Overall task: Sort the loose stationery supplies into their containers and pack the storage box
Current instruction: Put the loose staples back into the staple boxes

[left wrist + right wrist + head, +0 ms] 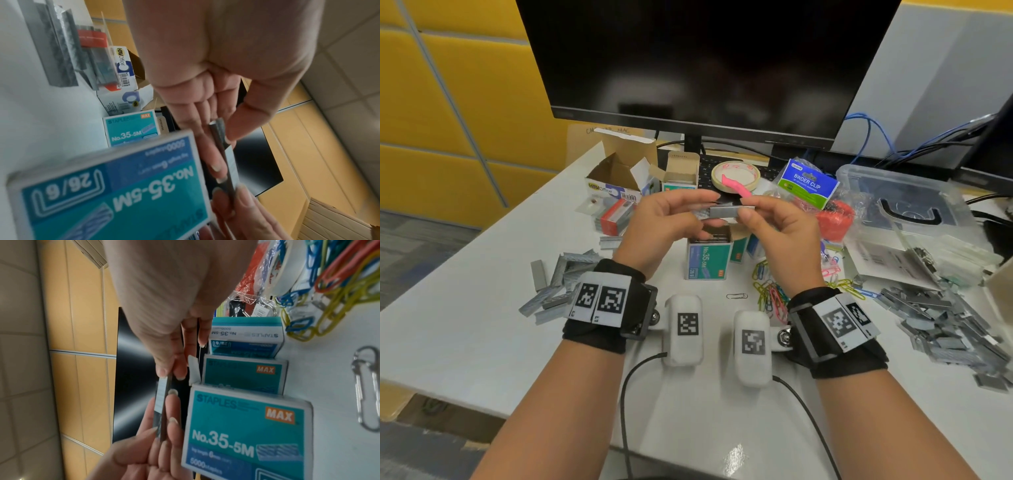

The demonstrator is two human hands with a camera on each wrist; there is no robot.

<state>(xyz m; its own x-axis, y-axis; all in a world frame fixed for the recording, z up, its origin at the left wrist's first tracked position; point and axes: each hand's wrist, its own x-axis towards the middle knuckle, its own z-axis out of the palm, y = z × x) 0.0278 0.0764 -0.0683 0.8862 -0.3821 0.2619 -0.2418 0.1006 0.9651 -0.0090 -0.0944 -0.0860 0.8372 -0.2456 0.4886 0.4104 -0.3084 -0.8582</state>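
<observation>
1. Your left hand (pixel 664 219) and right hand (pixel 774 222) are raised together above the bench (pixel 482 342). Each pinches one end of a single strip of staples (pixel 729 210) between thumb and fingertips, and the strip lies level between them.

2. Directly below your hands stands an open teal staple box (pixel 709 257), upright with its mouth facing up, and more teal boxes stand just beside it towards your right hand.

3. The strip is probably light, stiff and brittle: thin metal staples glued side by side. It will likely snap if you bend it, so keep hold of both ends, or the flat sides, and lower it straight into the box.

4. Loose staple strips lie heaped outside your left wrist (pixel 558 284) and in a larger pile outside your right wrist (pixel 945 318). Coloured paper clips (pixel 770 291) lie just under your right hand.

5. Beyond your right hand sits a clear plastic storage box (pixel 904 202), with a packet of binder clips (pixel 808 183) near it. A roll of tape (pixel 736 174) lies just beyond your fingertips.

6. The bench is white and smooth. A dark monitor (pixel 705 61) stands past your hands, and yellow wall panels (pixel 431 102) rise beyond your left hand.
</observation>
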